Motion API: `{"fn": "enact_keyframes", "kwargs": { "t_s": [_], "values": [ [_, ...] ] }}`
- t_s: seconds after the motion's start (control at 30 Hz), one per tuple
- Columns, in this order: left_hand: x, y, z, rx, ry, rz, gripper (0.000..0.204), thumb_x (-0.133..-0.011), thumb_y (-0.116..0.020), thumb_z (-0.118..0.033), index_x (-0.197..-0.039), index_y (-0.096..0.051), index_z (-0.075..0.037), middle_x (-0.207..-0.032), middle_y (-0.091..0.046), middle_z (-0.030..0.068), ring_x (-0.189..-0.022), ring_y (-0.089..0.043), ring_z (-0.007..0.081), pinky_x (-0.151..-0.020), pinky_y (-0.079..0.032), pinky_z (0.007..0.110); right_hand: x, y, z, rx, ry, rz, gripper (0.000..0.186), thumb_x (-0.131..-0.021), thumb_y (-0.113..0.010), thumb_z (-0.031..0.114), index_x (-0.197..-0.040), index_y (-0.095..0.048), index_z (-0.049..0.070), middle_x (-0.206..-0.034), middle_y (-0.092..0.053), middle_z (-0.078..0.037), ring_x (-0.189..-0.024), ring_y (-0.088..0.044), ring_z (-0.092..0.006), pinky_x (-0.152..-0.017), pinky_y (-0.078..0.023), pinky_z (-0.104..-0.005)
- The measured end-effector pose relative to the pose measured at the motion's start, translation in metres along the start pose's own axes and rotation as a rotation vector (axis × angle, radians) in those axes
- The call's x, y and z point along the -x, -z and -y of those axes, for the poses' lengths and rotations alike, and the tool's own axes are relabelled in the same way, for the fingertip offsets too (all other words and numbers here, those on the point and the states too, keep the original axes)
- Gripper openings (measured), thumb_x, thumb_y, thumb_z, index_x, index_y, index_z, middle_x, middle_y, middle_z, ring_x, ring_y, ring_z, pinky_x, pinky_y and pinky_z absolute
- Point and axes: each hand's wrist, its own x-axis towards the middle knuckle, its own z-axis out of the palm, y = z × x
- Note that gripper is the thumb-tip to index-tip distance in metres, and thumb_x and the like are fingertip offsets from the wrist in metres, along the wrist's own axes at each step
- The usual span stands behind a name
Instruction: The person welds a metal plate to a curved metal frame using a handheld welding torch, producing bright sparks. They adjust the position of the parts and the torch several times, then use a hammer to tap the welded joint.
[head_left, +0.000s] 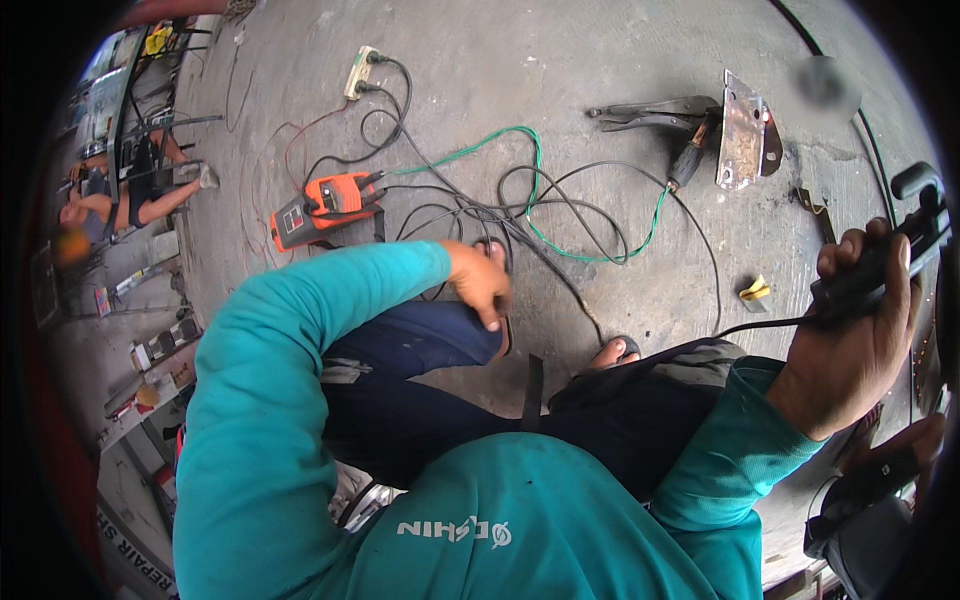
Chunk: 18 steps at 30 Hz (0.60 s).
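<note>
My right hand [850, 330] is raised at the right, its fingers wrapped round a black electrode holder [875, 275] with a jaw-like head. A black cable [765, 325] runs from its lower end towards the floor. My left hand [482, 285] hangs over my bent left knee, fingers loosely pointing down and nothing visible in them; some fingers are hidden. Ahead on the concrete lies an orange welding machine [325, 208], joined to a green cable [540, 190]. That cable leads to a black-handled clamp [687, 163] beside locking pliers [655, 112] and a rusty metal plate [742, 135].
A power strip [360, 75] with two plugs lies at the far left. Looped black cables cross the floor near my feet. A small yellow piece [755, 289] lies right of centre. Another person [130, 200] is at the far left; shelves stand below. A black object [860, 520] is at lower right.
</note>
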Motion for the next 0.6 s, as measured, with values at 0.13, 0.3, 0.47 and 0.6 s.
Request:
{"fn": "enact_keyframes", "kwargs": {
  "t_s": [0.13,0.3,0.47,0.6],
  "values": [
    [-0.012,-0.049,0.036,-0.160,0.285,-0.301,0.059,-0.088,-0.078,-0.045,-0.129,-0.070,-0.004,-0.123,-0.071,0.0236,-0.117,-0.066,0.0443,-0.101,-0.051,0.051,0.006,0.003,0.003,0.020,-0.031,0.160,0.025,-0.105,-0.064,0.017,-0.113,-0.061,-0.007,-0.102,-0.068,-0.016,-0.082,-0.063,-0.0200,-0.069,-0.050,-0.0317],
    [0.030,-0.053,0.066,-0.243,0.478,-0.450,0.056,-0.087,-0.078,-0.043,-0.126,-0.071,-0.004,-0.118,-0.073,0.0232,-0.110,-0.070,0.0416,-0.092,-0.056,0.050,0.019,0.013,0.011,0.016,0.040,0.206,0.027,-0.105,-0.063,0.016,-0.118,-0.059,-0.007,-0.106,-0.069,-0.017,-0.083,-0.063,-0.0193,-0.067,-0.050,-0.0307],
    [-0.012,-0.041,0.051,-0.411,0.455,-0.434,0.046,-0.085,-0.077,-0.044,-0.107,-0.077,-0.003,-0.111,-0.076,0.0191,-0.105,-0.074,0.0372,-0.088,-0.058,0.049,0.036,0.016,0.028,0.028,0.079,0.069,0.026,-0.103,-0.065,0.016,-0.115,-0.059,-0.006,-0.105,-0.068,-0.017,-0.077,-0.061,-0.0180,-0.063,-0.049,-0.0293],
    [-0.013,-0.028,0.056,-0.367,0.274,-0.544,0.036,-0.085,-0.075,-0.036,-0.107,-0.077,-0.008,-0.109,-0.075,0.0205,-0.104,-0.073,0.0398,-0.088,-0.058,0.053,0.049,0.015,0.047,0.177,0.116,-0.222,0.034,-0.096,-0.071,0.018,-0.121,-0.060,-0.002,-0.077,-0.062,-0.007,-0.063,-0.058,-0.0138,-0.057,-0.046,-0.0276]
  ]
}}
